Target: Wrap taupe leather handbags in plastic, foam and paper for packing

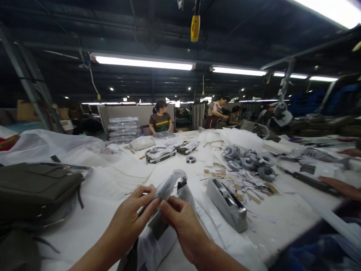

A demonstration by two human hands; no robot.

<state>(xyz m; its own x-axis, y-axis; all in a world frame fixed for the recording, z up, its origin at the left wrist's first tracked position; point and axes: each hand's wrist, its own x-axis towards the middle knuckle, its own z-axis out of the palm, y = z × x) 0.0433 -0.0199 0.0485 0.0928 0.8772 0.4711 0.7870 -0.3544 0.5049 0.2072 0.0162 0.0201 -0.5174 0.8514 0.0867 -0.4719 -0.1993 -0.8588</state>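
Note:
My left hand (137,211) pinches a translucent white wrapping sheet (170,185) between thumb and fingers. Close beside it, my right hand (183,223) is closed on the same sheet, its thumb near the left thumb. The sheet goes around a dark olive strap-like piece (158,227), which shows below and between the hands; its lower end is partly hidden by my wrists. Just right of my right hand stands a grey tape dispenser (227,205).
An olive bag (42,188) lies at the left on white sheets (113,180). Grey coiled rolls (248,160) and scattered paper tags (248,186) are at the right. Wrapped straps (160,153) lie ahead. A co-worker (160,118) is across the table; another person's hand (342,187) is at the right.

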